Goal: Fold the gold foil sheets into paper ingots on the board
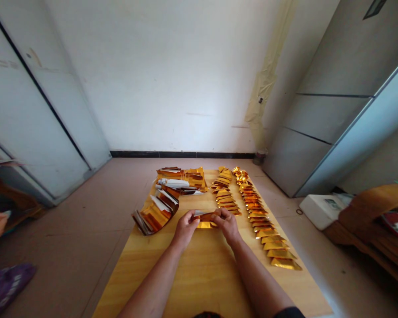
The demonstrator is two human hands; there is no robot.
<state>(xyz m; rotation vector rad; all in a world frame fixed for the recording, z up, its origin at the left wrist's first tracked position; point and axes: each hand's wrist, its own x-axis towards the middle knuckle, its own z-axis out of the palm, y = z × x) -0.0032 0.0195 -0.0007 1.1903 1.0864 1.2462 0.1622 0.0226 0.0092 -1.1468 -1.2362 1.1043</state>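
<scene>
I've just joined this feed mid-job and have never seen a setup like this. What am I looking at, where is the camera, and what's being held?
There is no machine here: a person works with two bare hands. The single picture comes from a camera worn on their head, looking forward and down. The left hand and right hand pinch one gold foil sheet between them over a wooden table. To their left lies a fanned stack of sheets; to the right run two rows of folded gold pieces.
</scene>
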